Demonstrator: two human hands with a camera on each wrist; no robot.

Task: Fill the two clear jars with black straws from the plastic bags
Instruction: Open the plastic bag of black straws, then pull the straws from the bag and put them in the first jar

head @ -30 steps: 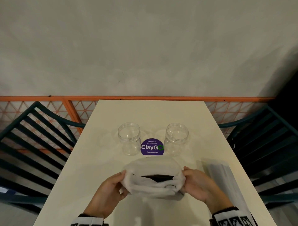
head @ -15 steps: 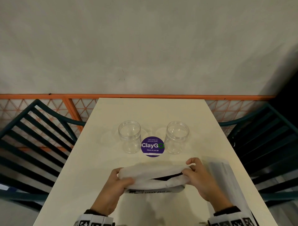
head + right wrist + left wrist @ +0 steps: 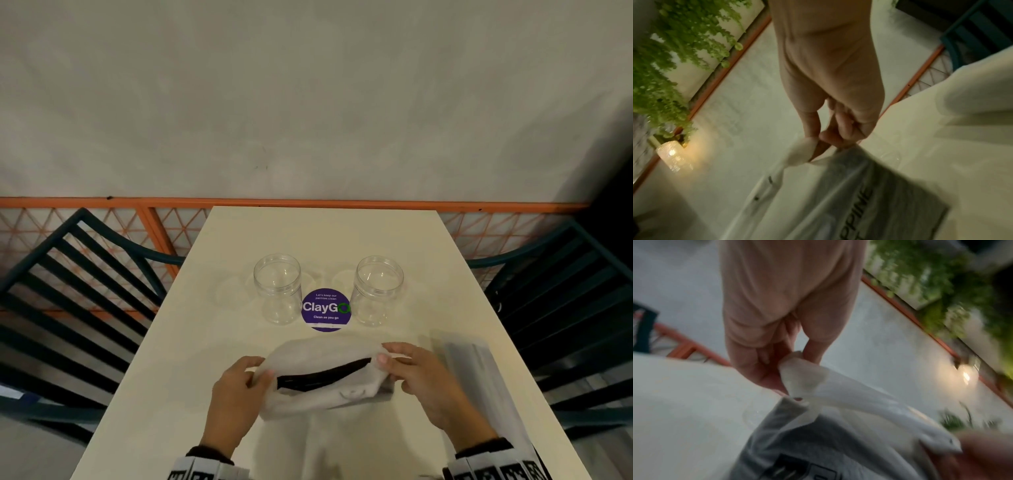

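Two clear empty jars stand upright mid-table, one on the left [image 3: 277, 289] and one on the right [image 3: 378, 290]. In front of them both my hands hold a white plastic bag [image 3: 325, 377] just above the table. Its mouth is pulled apart and black straws [image 3: 322, 375] show as a dark band inside. My left hand [image 3: 239, 387] pinches the bag's left rim [image 3: 797, 368]. My right hand [image 3: 414, 377] pinches the right rim [image 3: 803, 149]. A second plastic bag [image 3: 479, 373] lies flat on the table to the right.
A round purple ClayGo sticker [image 3: 326, 309] lies between the jars. The cream table [image 3: 325, 233] ends at an orange railing [image 3: 308, 202] against a grey wall. Dark slatted chairs stand on the left [image 3: 68, 291] and on the right [image 3: 575, 308].
The bag's mouth, nearly closed half a second ago, is pulled wider again, and more of the black straws shows. Both hands keep their grip on the rim.
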